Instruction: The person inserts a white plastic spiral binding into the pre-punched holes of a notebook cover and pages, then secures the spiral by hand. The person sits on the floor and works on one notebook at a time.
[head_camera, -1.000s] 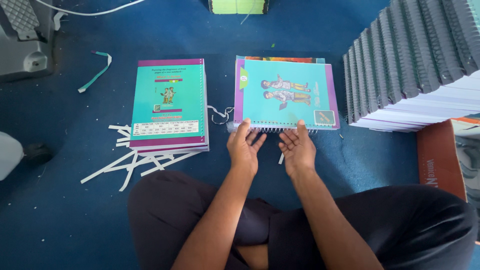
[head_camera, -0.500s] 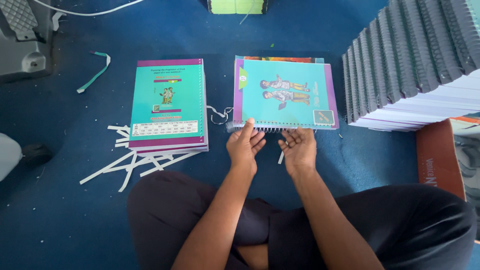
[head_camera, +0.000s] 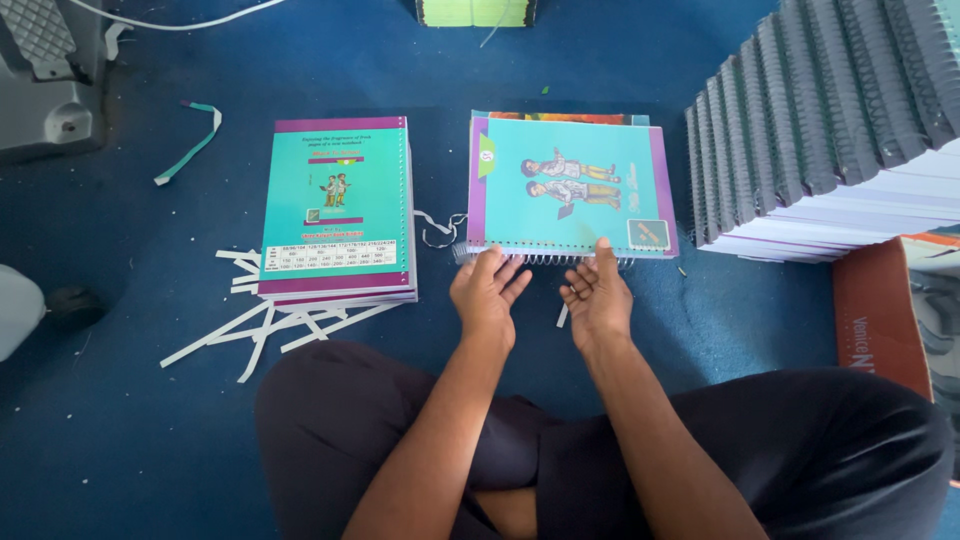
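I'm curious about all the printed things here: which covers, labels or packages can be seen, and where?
Spiral notebook: under both hands, teal cover, purple border, two drawn figures.
Notebook stack: left, teal and purple, small picture, pale table.
Box: right edge, reddish-brown, lettered.
Bound stacks: upper right, grey spines.

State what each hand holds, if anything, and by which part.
Neither clearly grips anything. The left hand and right hand touch with their fingertips the spiral-bound near edge of the teal notebook.

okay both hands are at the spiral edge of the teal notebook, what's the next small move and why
Probably press the wire spiral closed along its length: both the left hand and right hand sit fingertips-on at that edge of the teal notebook.
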